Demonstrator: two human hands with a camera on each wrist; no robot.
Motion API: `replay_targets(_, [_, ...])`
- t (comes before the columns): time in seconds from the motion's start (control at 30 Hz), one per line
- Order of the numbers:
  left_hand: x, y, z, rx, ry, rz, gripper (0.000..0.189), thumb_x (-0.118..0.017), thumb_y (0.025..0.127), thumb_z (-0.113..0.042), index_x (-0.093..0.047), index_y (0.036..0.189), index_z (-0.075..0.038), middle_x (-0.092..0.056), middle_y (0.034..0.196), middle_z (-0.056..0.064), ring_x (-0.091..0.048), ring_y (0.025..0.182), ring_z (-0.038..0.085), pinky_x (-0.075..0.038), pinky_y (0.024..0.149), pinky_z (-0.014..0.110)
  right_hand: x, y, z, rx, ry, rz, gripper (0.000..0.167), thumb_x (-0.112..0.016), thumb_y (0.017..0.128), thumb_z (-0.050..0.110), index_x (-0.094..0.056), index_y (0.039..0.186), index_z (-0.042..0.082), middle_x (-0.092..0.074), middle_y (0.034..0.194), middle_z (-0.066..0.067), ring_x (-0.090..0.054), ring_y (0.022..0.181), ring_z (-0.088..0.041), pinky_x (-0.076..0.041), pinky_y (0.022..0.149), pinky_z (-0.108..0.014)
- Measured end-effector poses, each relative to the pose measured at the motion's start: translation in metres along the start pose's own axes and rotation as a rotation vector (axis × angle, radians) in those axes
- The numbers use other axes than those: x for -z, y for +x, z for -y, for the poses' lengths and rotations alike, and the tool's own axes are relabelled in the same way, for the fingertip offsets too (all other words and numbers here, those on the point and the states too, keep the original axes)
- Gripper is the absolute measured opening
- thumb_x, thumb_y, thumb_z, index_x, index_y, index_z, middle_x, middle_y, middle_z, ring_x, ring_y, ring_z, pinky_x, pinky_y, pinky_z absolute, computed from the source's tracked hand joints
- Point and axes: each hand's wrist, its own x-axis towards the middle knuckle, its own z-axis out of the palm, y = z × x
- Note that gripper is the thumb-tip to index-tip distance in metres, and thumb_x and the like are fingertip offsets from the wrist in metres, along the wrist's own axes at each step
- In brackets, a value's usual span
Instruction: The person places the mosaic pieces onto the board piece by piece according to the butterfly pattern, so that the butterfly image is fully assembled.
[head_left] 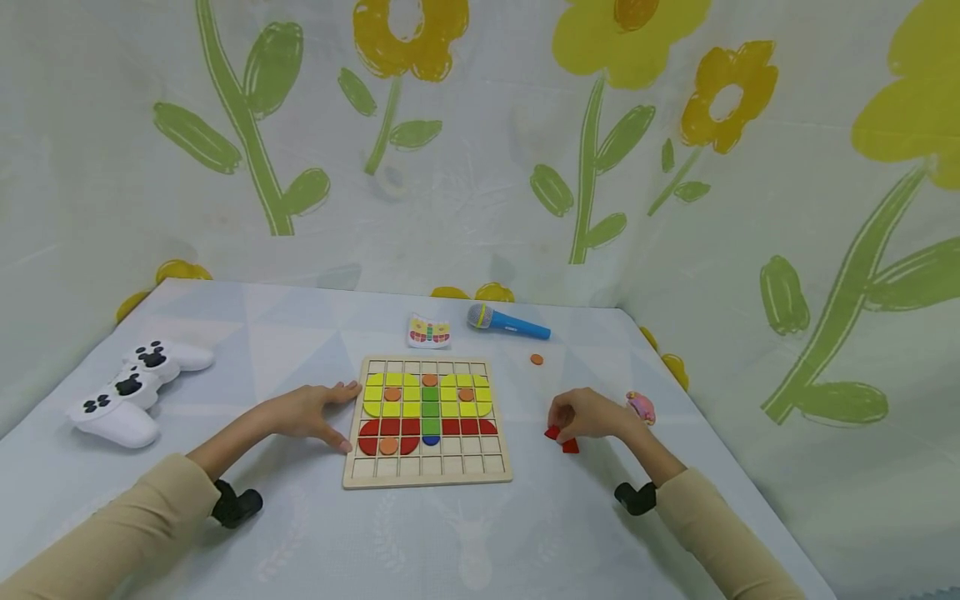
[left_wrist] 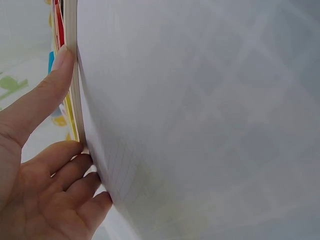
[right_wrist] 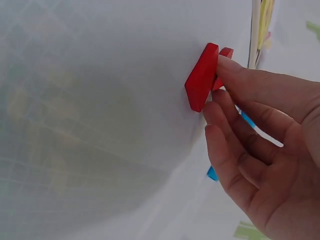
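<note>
A square wooden grid board (head_left: 427,475) lies on the table, its cells filled partly with yellow, red, green, orange and blue tiles. At its left edge rests my left hand (head_left: 307,412), thumb and index finger spread apart along the rim. The left wrist view shows the thumb (left_wrist: 42,95) against the board's side (left_wrist: 75,100). Right of the board, my right hand (head_left: 588,414) pinches a small red tile (head_left: 552,432) near the tabletop. Another red tile (head_left: 570,447) is just beside it. In the right wrist view, the larger red tile (right_wrist: 202,80) partly overlaps the other.
Behind the board lie a picture card (head_left: 429,332) and a blue toy microphone (head_left: 517,324). An orange disc (head_left: 536,360) sits right of them. A white paw-print controller-shaped object (head_left: 138,387) lies at left, and a pink trinket (head_left: 641,407) beyond my right hand.
</note>
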Motion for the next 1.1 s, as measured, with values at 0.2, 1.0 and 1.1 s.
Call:
replay_targets(0.2, [0.000, 0.000, 0.000, -0.012, -0.005, -0.002, 0.105, -0.086, 0.067, -0.041, -0.033, 0.147, 0.001, -0.027, 0.150, 0.030, -0.022, 0.138, 0.049, -0.026, 0.105, 0.064, 0.000, 0.000, 0.001, 0.009, 0.018, 0.003, 0.016, -0.077, 0.080, 0.003, -0.063, 0.087, 0.008, -0.062, 0.084, 0.001, -0.057, 0.077, -0.014, -0.052, 0.068, -0.025])
replay_targets(1.0, [-0.001, 0.000, 0.001, -0.015, -0.013, -0.009, 0.105, -0.086, 0.066, -0.040, -0.034, 0.147, 0.002, -0.027, 0.150, 0.030, -0.022, 0.138, 0.048, -0.026, 0.105, 0.063, -0.019, 0.031, 0.057, 0.201, 0.133, -0.080, 0.012, -0.067, 0.090, 0.006, -0.072, 0.101, 0.008, -0.068, 0.089, 0.002, -0.060, 0.073, -0.011, -0.053, 0.070, -0.023])
replay_targets(1.1, [-0.001, 0.000, 0.002, -0.015, -0.014, -0.008, 0.106, -0.086, 0.066, -0.041, -0.033, 0.147, 0.002, -0.027, 0.150, 0.030, -0.022, 0.138, 0.048, -0.026, 0.105, 0.063, -0.028, 0.038, 0.070, 0.207, 0.142, -0.079, 0.012, -0.067, 0.090, 0.008, -0.072, 0.101, 0.009, -0.069, 0.090, 0.003, -0.060, 0.075, -0.011, -0.053, 0.071, -0.023])
